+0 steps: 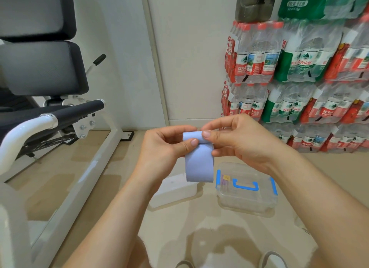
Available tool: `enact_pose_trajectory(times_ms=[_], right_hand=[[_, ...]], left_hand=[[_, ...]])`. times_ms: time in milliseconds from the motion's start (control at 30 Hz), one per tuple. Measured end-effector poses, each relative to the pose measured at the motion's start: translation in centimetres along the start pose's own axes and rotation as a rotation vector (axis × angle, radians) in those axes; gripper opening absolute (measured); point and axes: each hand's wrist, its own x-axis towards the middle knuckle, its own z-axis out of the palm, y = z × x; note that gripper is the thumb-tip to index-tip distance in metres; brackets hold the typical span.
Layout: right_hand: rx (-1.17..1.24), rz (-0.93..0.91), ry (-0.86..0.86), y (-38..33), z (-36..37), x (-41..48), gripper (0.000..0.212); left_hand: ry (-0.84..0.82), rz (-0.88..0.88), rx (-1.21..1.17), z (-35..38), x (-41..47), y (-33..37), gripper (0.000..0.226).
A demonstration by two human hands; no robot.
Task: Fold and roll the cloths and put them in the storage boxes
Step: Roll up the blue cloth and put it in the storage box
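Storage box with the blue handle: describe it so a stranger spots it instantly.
Find the stacked water bottle packs on the right. On the floor before them lies a clear storage box. Unlike the plain box beside it, it has a blue handle.

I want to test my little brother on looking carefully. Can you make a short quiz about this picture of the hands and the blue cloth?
1. True or false: the blue cloth already lies inside the storage box.
2. Look at the left hand and the right hand. Which one pinches the cloth? A) left only B) right only C) both
3. Fill in the gap: the handle on the box lid is coloured ____.

Key
1. False: it hangs from the hands, outside the box.
2. C
3. Blue
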Motion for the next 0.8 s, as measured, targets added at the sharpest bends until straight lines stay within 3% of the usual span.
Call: enact_pose_trajectory(times_ms=[600, 800], right_hand=[[-0.111, 0.037, -0.007, 0.05, -0.33, -0.05, 0.017], [-0.134, -0.012, 0.012, 0.07, 0.12, 0.04, 0.017]], left_hand=[[-0.033, 0.052, 0.106, 0.47, -0.08, 0.3, 0.032], [-0.061, -0.004, 0.069, 0.08, -0.11, 0.32, 0.016]])
